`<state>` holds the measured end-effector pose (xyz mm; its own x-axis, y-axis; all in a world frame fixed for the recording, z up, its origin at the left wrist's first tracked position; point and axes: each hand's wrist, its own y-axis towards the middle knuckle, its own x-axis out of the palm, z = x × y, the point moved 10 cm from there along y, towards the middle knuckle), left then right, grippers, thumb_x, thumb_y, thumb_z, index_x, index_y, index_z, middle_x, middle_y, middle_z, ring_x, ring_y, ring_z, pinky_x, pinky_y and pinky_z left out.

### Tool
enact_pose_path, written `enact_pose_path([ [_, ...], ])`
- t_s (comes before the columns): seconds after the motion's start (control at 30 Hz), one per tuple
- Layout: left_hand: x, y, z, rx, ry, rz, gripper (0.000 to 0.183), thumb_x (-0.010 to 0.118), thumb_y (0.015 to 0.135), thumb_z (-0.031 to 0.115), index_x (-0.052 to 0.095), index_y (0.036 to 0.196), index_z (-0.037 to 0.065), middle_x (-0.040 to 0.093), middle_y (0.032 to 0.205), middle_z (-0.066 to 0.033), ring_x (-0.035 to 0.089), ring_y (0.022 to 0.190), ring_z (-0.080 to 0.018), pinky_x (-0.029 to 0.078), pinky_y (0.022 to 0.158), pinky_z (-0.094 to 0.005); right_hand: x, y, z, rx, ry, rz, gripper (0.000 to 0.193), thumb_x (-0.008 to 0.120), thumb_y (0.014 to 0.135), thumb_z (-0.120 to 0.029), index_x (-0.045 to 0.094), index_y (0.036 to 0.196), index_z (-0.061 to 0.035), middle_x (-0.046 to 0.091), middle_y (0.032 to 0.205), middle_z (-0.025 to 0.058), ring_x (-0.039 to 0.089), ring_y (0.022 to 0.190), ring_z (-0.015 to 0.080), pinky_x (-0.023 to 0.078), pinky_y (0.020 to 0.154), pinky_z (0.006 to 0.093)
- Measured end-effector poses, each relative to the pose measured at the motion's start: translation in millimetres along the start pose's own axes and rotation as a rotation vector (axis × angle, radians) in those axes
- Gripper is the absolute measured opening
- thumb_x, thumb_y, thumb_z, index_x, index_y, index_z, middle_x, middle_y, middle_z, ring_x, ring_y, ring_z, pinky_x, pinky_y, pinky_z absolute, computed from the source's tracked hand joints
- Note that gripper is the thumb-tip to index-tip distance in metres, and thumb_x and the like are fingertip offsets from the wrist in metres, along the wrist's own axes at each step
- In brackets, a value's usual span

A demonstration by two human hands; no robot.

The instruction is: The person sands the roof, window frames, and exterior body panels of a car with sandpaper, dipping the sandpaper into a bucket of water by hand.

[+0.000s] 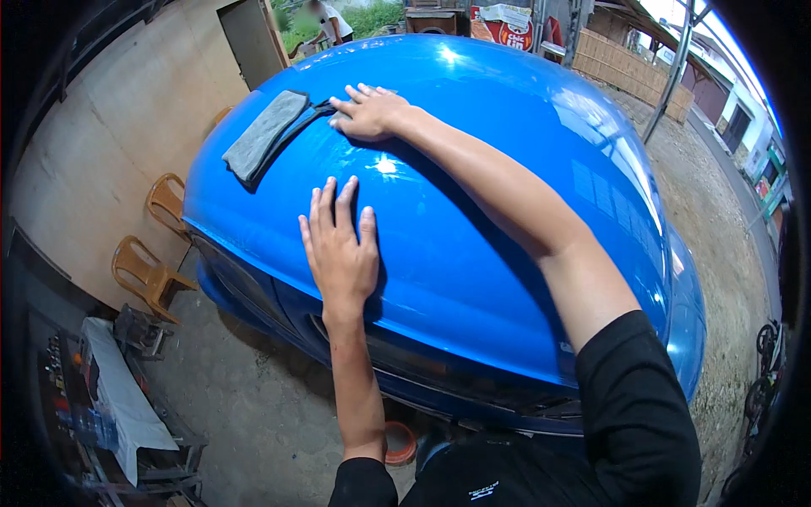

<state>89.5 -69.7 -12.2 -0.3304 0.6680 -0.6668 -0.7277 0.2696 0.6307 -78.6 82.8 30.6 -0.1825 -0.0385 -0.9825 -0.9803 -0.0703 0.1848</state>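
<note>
My left hand [341,253] lies on the near side of a shiny blue car roof [498,245], palm down with fingers stretched out. Farther across the roof, my right hand [370,112] rests flat with its fingers spread. A bit of dark grey material shows at its fingertips; most of it is hidden under the hand, so I cannot tell what it is. To the left of that hand lies a folded grey cloth [269,128] with a dark underside. Faint smears and bright light reflections mark the paint between my hands.
Brown plastic chairs [150,275] stand by the wall at left. A cluttered bench [127,397] with a pale cover is at lower left. An orange-red round container [400,444] sits on the ground near me. Another person [331,24] is beyond the car; a bamboo fence [625,72] stands at far right.
</note>
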Motion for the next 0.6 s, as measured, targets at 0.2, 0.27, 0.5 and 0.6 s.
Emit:
enact_pose_path([
  [0.2, -3, 0, -11, -0.002, 0.006, 0.025, 0.047, 0.044, 0.102, 0.032, 0.046, 0.146, 0.015, 0.040, 0.154, -0.0119, 0.031, 0.146, -0.0320, 0.015, 0.120, -0.0531, -17, -163, -33, -0.328, -0.076, 0.212, 0.065, 0.035, 0.101, -0.054, 0.033, 0.154, -0.0165, 0.027, 0.160, 0.0186, 0.023, 0.149, 0.0370, 0.019, 0.121, 0.0503],
  [0.27, -1, 1, -8, -0.006, 0.010, 0.003, 0.047, 0.042, 0.103, 0.033, 0.045, 0.147, 0.015, 0.040, 0.154, -0.0116, 0.030, 0.147, -0.0319, 0.015, 0.120, -0.0530, -23, -236, -29, -0.377, -0.066, 0.270, 0.063, 0.037, 0.101, -0.050, 0.036, 0.153, -0.0156, 0.029, 0.159, 0.0187, 0.027, 0.148, 0.0363, 0.020, 0.121, 0.0499],
  [0.5, 0, -9, -14, -0.062, 0.076, -0.021, 0.050, 0.035, 0.105, 0.037, 0.040, 0.151, 0.019, 0.034, 0.159, -0.0108, 0.024, 0.149, -0.0322, 0.013, 0.121, -0.0539, -23, -435, 0, -0.205, -0.004, 0.088, 0.058, 0.041, 0.100, -0.045, 0.037, 0.153, -0.0218, 0.032, 0.160, 0.0114, 0.029, 0.148, 0.0291, 0.023, 0.120, 0.0485],
  [0.6, 5, -23, 1, -0.065, 0.127, -0.015, 0.051, 0.033, 0.105, 0.040, 0.038, 0.153, 0.020, 0.031, 0.160, -0.0105, 0.022, 0.150, -0.0322, 0.013, 0.121, -0.0540, -10, -485, 17, -0.103, -0.056, 0.064, 0.055, 0.039, 0.101, -0.048, 0.039, 0.152, -0.0288, 0.032, 0.160, 0.0077, 0.029, 0.148, 0.0263, 0.014, 0.122, 0.0467],
])
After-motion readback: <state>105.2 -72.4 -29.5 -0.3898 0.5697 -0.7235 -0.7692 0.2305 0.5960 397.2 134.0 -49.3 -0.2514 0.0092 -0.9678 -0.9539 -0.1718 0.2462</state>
